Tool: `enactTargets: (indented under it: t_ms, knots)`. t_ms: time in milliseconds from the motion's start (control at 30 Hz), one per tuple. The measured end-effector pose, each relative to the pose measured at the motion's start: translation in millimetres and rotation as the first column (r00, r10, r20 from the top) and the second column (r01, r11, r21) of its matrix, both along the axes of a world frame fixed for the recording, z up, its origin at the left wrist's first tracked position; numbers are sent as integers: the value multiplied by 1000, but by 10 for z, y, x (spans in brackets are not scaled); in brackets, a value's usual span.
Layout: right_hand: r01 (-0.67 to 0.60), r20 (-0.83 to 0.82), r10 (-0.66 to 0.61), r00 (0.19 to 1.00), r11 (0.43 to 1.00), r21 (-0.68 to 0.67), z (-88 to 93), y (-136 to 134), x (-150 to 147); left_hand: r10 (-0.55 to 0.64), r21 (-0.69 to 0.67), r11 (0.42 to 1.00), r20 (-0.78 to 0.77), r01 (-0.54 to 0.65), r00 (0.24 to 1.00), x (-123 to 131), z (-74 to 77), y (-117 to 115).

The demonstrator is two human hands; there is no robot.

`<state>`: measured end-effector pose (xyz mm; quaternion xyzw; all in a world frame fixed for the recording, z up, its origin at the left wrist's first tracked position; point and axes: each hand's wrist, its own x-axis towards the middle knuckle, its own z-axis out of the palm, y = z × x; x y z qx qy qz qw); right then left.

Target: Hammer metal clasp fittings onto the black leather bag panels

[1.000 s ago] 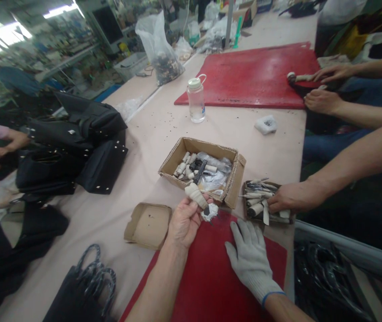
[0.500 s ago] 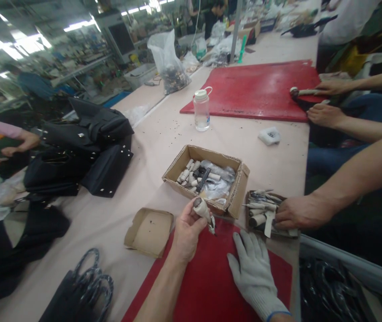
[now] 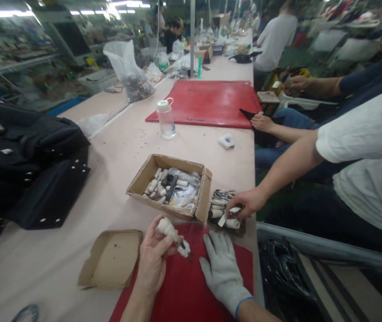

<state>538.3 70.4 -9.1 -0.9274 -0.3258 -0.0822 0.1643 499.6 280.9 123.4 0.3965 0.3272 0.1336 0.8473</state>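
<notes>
My bare left hand [image 3: 153,256] is closed around a two-pronged hand tool [image 3: 168,229] whose handle is wrapped in white tape. Its two dark prongs point down to the right, over the red mat [image 3: 177,293]. My right hand [image 3: 222,270], in a pale knitted glove with blue trim, is open with fingers spread on the mat. Beyond my hands stands a cardboard box [image 3: 139,180] of white-wrapped pieces, a dark bar and clear plastic. To its right, a small box holds several tape-wrapped tools [image 3: 216,213], and another person's hand [image 3: 249,202] grips a white-handled item there.
A shallow cardboard tray [image 3: 105,264] lies left of my left hand. Farther off are a water bottle [image 3: 166,123], a small white block [image 3: 226,141] and a larger red mat [image 3: 207,100]. Black bags [image 3: 43,174] fill the left side. A bin [image 3: 287,268] of dark straps sits at right.
The view has swung to the right. The tool in my left hand has tilted so its prongs show. The other person's hand has lifted slightly with a white-handled item. My gloved hand stays flat.
</notes>
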Motion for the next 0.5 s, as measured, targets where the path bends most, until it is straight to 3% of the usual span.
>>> enactTargets:
  t_ms: [500]
  knots:
    - [-4, -163, -2, 987, 999, -34, 162, 53, -33, 98, -184, 978, -35, -103, 995, 1, -187, -241]
